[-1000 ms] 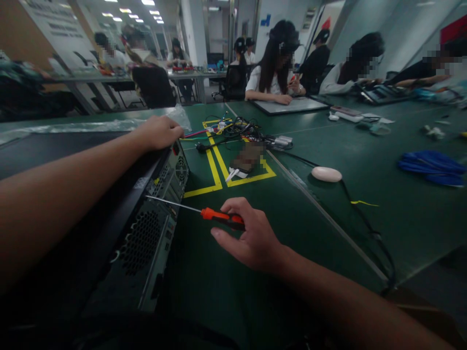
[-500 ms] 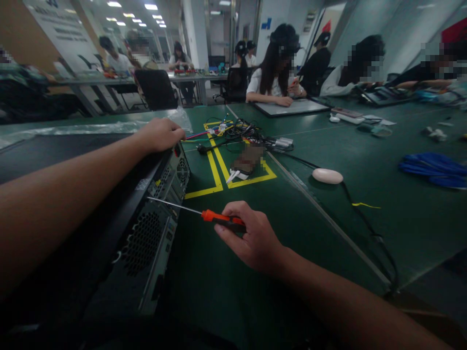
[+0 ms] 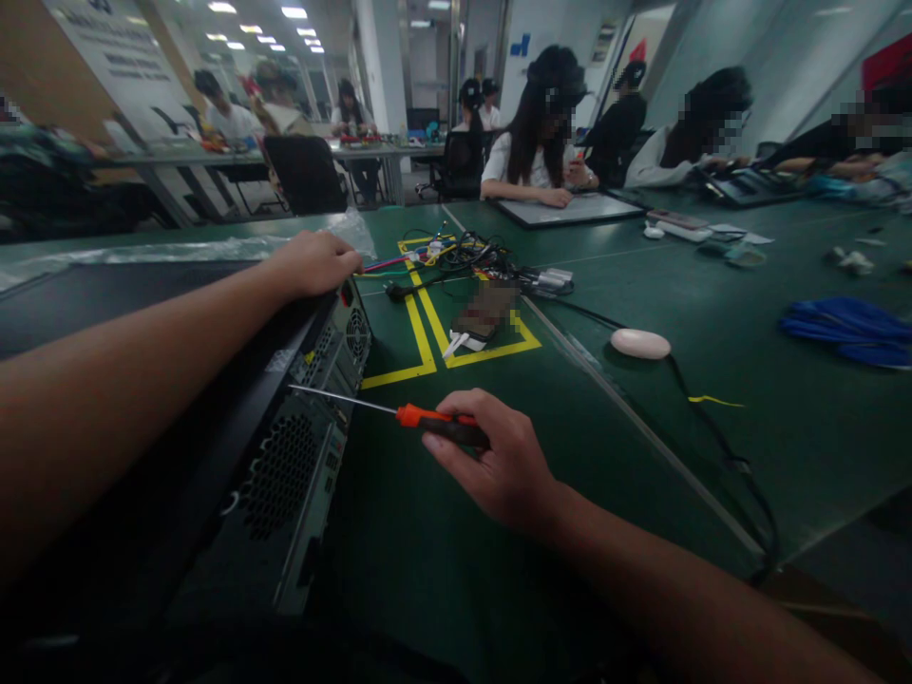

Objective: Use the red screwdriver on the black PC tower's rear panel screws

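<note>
A: How is your right hand gripping?

B: It's pinching one screwdriver by the handle, your thumb pressing from below and your bent fingers from above. The handle is sitting just right of the case, and the shaft is reaching across to the case's back panel, its tip meeting the panel near the upper edge, above the honeycomb vent. Whether it's sitting in a screw, you can't tell; that spot is too small.

A: And your left hand?

B: It's resting on the case's top, at the far back corner, fingers bending over the edge. How firmly they're pressing, the view isn't showing.

A: What are you counting around the case?

B: Right of it, one phone is lying within yellow tape, one plug nearer the case. One pale oval is lying farther right, and one blue bundle well beyond that. The cables are tangling too much for counting.
</note>
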The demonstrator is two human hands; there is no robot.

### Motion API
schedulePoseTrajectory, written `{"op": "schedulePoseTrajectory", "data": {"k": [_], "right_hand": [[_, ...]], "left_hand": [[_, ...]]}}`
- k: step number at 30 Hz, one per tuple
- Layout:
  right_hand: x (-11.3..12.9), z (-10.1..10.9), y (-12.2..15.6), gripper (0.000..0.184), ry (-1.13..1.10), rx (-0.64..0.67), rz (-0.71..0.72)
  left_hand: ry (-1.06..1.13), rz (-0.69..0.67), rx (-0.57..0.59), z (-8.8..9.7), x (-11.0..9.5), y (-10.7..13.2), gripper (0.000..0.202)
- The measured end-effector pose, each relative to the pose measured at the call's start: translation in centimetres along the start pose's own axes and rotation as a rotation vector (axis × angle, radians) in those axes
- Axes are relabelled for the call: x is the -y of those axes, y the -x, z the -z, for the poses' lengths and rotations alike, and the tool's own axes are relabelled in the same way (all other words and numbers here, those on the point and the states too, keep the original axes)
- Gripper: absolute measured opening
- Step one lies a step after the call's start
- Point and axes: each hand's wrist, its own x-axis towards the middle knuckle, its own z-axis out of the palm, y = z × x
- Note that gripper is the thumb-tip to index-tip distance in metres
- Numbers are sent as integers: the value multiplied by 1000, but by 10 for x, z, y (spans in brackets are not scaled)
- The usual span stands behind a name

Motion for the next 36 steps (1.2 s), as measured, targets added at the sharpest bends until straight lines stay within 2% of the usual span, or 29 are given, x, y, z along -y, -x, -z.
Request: {"op": "schedulePoseTrajectory", "data": {"k": [5,13,17,25,33,36], "right_hand": [[1,2,0,17,11,-22,-5],[4,1,0,14,12,4,-90],[5,0,-1,12,10,-1,-78],[5,-3,1,18,7,1,-105],[6,-4,1,15,-61,74,-158],[6,-3,3,21,-81,102,-171]], "left_hand": [[-14,7,11,1,0,-1,59],[17,19,15,3,-1,1,56],[20,13,12,0,2,-1,57],[-12,4,17,0,2,-2,59],[-25,17,35,3,-1,-1,59],[-14,26,34,2,-2,0,58]]}}
